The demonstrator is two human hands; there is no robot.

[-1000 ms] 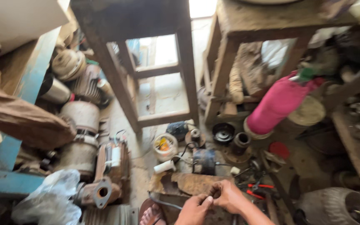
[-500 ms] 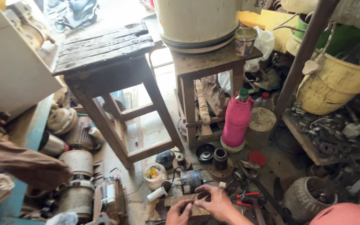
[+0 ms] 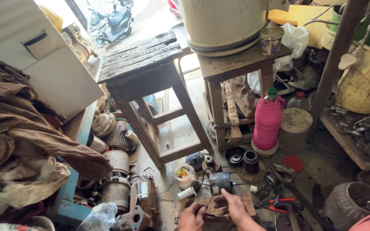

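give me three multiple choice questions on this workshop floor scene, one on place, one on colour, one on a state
1. Where does the small tin stand?
A. on the floor
B. on the wooden stand beside the big drum
C. on the stool

2. What colour is the cover on the bottle?
A. pink
B. blue
C. black

3. What is the right hand doing?
A. hanging free
B. gripping the stool
C. resting on the brown block by the small motor

Answers:
1. B, the tin sits at the stand's corner next to the drum.
2. A, a pink cover wraps the bottle under its green cap.
3. C, its fingers lie on the block just below the motor.
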